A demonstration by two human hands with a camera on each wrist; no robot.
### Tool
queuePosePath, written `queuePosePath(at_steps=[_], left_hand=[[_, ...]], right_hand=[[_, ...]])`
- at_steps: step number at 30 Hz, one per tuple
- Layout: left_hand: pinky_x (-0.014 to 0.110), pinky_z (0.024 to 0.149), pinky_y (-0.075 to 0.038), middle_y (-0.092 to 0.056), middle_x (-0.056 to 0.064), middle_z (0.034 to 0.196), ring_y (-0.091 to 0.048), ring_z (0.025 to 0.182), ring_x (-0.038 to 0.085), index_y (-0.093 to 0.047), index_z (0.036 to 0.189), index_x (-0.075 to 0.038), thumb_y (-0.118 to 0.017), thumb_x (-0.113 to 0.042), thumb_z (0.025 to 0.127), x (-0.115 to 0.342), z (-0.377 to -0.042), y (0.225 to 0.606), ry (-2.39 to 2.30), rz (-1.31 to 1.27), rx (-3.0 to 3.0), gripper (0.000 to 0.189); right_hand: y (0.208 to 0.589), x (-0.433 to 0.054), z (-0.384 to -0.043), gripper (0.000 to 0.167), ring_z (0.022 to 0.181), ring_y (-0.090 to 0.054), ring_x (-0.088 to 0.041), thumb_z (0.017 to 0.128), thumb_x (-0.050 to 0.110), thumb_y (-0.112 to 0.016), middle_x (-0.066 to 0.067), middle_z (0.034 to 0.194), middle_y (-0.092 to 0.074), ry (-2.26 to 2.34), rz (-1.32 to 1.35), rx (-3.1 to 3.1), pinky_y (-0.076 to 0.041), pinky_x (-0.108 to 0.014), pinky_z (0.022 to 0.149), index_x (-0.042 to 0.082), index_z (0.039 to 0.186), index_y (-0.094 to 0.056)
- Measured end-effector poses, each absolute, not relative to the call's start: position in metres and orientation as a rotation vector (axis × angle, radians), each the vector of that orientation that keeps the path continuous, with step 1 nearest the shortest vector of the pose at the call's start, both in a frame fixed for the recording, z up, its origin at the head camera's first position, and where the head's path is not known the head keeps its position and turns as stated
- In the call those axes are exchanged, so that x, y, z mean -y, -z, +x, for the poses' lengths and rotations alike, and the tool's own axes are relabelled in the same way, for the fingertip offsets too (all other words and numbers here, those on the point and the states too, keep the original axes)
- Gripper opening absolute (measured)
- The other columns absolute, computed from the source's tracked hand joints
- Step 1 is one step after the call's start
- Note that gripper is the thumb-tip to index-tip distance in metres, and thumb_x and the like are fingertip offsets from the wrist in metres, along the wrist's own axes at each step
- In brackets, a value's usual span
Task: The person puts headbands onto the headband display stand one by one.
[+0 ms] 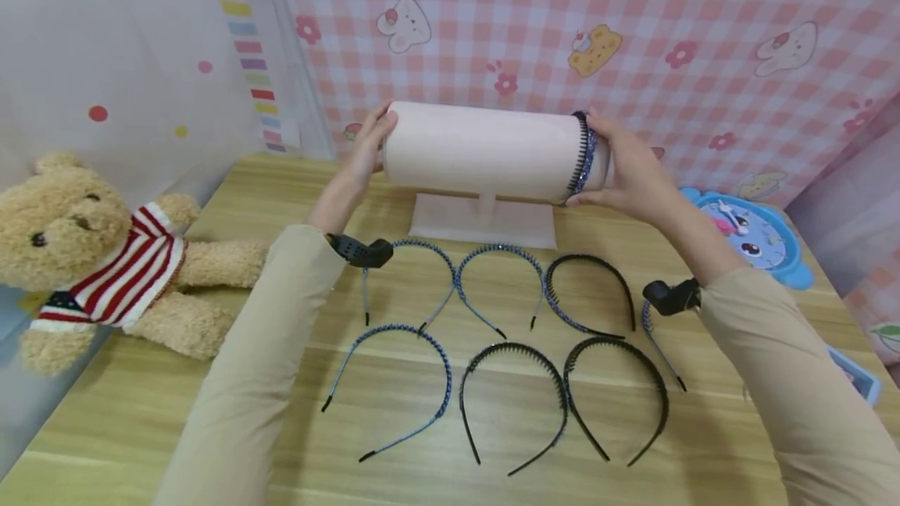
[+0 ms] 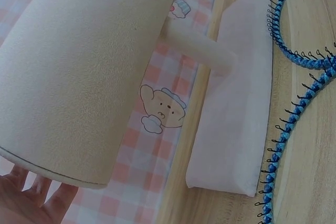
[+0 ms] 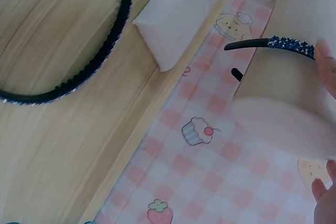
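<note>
A pale headband display stand (image 1: 478,151), a padded horizontal roll on a post and flat base (image 1: 450,219), stands at the table's back. My left hand (image 1: 362,153) holds the roll's left end; its fingertips touch the end rim in the left wrist view. Near the roll's right end, a black toothed headband with blue glitter (image 1: 585,156) sits around it. My right hand (image 1: 633,170) holds this headband, fingers above and thumb below. In the right wrist view, the headband's black tips (image 3: 239,44) stick out past the roll. Part of the right hand lies outside that view.
Several headbands lie on the wooden table: braided blue ones (image 1: 448,365) to the left, black ones (image 1: 665,393) to the right. A teddy bear (image 1: 141,256) sits at left. A blue toy clock (image 1: 791,252) lies at right. A checked pink cloth (image 1: 450,45) hangs behind.
</note>
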State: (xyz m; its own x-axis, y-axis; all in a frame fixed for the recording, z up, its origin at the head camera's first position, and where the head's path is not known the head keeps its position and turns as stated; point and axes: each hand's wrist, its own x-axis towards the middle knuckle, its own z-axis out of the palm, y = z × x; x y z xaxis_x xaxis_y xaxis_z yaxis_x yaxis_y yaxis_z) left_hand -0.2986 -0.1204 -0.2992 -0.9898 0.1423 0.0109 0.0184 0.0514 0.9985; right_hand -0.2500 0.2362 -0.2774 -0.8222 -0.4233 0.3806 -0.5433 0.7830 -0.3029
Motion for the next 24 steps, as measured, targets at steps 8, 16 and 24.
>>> queuePosePath(at_steps=[8,16,24], left_hand=[[0.043,0.103,-0.033,-0.019,-0.001,0.151,-0.029,0.133,0.024,-0.015,0.147,-0.026,-0.034,-0.046,0.094,0.122,-0.296,0.298,-2.087,0.172,-2.208,0.059],[0.043,0.103,-0.033,-0.019,-0.001,0.151,-0.029,0.133,0.023,-0.015,0.147,-0.025,-0.034,-0.045,0.094,0.122,-0.298,0.299,-2.097,0.165,-2.202,0.059],[0.046,0.105,-0.031,-0.019,-0.003,0.152,-0.027,0.135,0.023,-0.017,0.146,-0.027,-0.035,-0.046,0.094,0.12,-0.298,0.301,-2.107,0.169,-2.192,0.059]], right_hand=[[0.27,-0.216,-0.253,0.106,0.139,-0.019,-0.033,0.061,0.033,-0.084,-0.015,0.149,-0.027,-0.456,0.702,2.762,-0.01,-0.051,0.113,0.005,0.143,-0.024],[0.265,-0.198,-0.259,0.106,0.139,-0.02,-0.03,0.06,0.041,-0.083,-0.015,0.148,-0.03,-0.4,0.758,2.761,-0.005,-0.046,0.115,0.005,0.142,-0.026],[0.262,-0.175,-0.268,0.108,0.139,-0.02,-0.029,0.062,0.045,-0.081,-0.014,0.15,-0.026,-0.426,0.839,2.771,-0.006,-0.046,0.115,0.003,0.143,-0.024]])
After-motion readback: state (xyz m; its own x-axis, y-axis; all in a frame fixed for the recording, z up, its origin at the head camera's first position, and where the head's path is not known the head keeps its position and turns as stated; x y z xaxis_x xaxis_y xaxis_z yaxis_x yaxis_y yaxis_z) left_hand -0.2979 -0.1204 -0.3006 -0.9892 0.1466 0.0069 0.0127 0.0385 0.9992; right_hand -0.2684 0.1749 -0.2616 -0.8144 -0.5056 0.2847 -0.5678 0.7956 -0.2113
